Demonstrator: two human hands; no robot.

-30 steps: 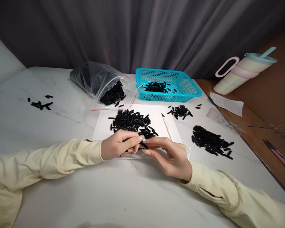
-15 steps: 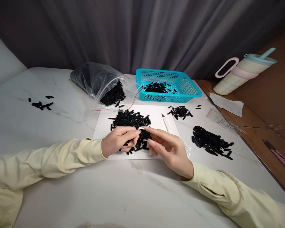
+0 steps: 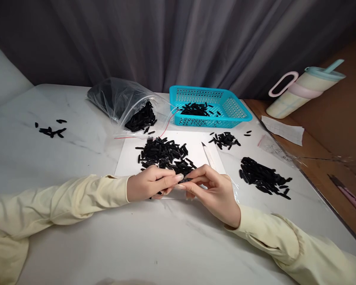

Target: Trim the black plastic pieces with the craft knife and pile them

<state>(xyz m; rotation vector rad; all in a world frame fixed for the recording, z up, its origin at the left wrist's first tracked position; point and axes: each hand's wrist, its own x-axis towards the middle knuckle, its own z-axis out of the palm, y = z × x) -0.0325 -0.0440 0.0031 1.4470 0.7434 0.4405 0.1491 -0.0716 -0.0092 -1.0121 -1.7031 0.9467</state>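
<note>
My left hand (image 3: 152,183) and my right hand (image 3: 215,189) meet at the front of a white sheet (image 3: 125,160). Between their fingertips is a slim black piece (image 3: 184,181), pinched from both sides. The thumb and forefinger of each hand are closed on it; the left hand's other fingers are curled under, partly hidden. Just beyond the fingers a heap of similar black pieces (image 3: 161,152) lies on the sheet. To the right of the heap, a pointed tool with a dark tip and a pale wrapped handle (image 3: 208,155) rests on the sheet.
A clear zip bag (image 3: 118,101) spills black pieces behind the sheet. Beside it stands a blue basket (image 3: 213,122) holding more. Smaller piles lie at right (image 3: 262,176) and far left (image 3: 52,132). A tumbler (image 3: 302,93) and a pink-handled cutter (image 3: 351,200) are at the right.
My right hand's fingers have closed from a spread pose onto the black piece at the left fingertips. Both hands have come slightly nearer to me, uncovering more of the heap.
</note>
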